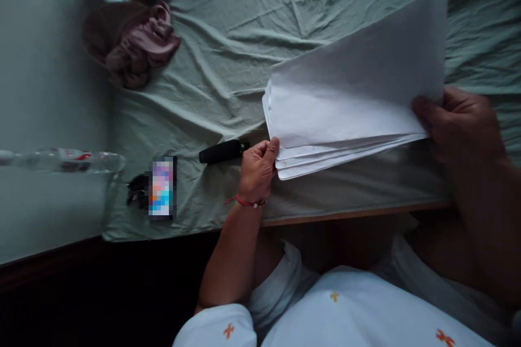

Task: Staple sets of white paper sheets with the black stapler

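Right hand point(459, 124) and left hand point(257, 171) each grip one paper stack point(350, 97); one black marker point(223, 152) beside.

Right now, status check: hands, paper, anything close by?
Left hand pinching paper stack at near corner. Right hand lifting top sheets. Black marker beside left hand.

No text, label, brand or number can be read anywhere: the papers point(350, 97) show blank faces, and the phone point(161, 187) screen is a blur.
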Action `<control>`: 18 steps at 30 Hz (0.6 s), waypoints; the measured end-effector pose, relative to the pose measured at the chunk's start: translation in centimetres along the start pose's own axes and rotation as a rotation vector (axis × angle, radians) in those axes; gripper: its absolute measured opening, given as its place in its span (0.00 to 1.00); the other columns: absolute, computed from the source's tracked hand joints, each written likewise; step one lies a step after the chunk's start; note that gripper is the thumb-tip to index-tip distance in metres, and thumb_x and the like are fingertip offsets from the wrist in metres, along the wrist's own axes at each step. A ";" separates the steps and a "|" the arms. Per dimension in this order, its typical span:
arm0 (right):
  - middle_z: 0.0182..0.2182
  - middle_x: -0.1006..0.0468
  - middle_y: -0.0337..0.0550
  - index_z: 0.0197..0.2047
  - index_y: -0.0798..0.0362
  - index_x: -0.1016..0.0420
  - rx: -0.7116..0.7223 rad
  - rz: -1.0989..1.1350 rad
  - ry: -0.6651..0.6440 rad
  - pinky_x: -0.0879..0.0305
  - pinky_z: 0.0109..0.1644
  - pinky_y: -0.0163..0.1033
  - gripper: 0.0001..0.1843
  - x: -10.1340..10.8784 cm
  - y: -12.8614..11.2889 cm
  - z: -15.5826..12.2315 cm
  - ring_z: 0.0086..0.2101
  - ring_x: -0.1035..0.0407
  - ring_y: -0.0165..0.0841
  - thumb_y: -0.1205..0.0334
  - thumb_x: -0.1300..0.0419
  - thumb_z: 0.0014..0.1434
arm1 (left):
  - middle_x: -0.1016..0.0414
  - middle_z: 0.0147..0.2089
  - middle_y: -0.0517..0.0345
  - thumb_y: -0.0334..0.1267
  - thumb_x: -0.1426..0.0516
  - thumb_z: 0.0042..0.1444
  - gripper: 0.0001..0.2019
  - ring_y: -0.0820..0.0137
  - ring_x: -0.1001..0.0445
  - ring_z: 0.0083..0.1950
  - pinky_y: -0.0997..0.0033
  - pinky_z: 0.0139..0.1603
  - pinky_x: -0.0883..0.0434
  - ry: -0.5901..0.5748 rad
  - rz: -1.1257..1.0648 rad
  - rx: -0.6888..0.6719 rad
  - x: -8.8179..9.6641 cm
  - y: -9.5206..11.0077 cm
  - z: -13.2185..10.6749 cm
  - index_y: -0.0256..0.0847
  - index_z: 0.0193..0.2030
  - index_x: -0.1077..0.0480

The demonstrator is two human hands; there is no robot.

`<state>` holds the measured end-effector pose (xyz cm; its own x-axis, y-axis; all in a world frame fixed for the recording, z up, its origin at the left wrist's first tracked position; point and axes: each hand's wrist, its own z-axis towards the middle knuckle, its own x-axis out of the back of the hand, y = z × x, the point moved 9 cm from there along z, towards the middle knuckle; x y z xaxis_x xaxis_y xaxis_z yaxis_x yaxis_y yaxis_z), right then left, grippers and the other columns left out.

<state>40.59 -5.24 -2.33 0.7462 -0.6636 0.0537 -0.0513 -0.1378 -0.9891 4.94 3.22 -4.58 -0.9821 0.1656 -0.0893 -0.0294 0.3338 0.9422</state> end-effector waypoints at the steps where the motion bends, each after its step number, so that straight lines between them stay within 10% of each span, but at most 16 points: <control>1: 0.21 0.36 0.34 0.27 0.56 0.25 0.010 0.016 0.007 0.52 0.25 0.30 0.10 0.0 -0.1 0.1 0.22 0.45 0.20 0.64 0.27 0.48 | 0.43 0.19 0.70 0.63 0.29 0.45 0.30 0.82 0.47 0.17 0.79 0.15 0.49 -0.029 -0.001 0.014 -0.2 0.0 -0.1 0.41 0.23 0.35; 6: 0.24 0.30 0.37 0.29 0.55 0.23 0.067 0.048 0.052 0.48 0.28 0.33 0.09 0.3 -0.5 0.4 0.24 0.41 0.22 0.64 0.27 0.46 | 0.28 0.22 0.63 0.55 0.25 0.44 0.25 0.82 0.40 0.18 0.80 0.15 0.49 -0.179 0.046 0.061 -1.3 0.1 -0.7 0.40 0.29 0.31; 18: 0.27 0.26 0.39 0.31 0.54 0.21 0.080 0.121 0.043 0.40 0.32 0.37 0.16 -0.3 -0.5 0.3 0.26 0.38 0.25 0.60 0.23 0.40 | 0.27 0.23 0.62 0.68 0.34 0.51 0.29 0.79 0.33 0.17 0.80 0.12 0.47 -0.033 -0.087 0.091 0.0 0.1 -0.2 0.40 0.31 0.29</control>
<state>40.64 -4.73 -1.85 0.7086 -0.7029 -0.0620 -0.0846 0.0026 -0.9964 4.90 3.08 -4.46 -0.9700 0.1620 -0.1810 -0.0955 0.4307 0.8974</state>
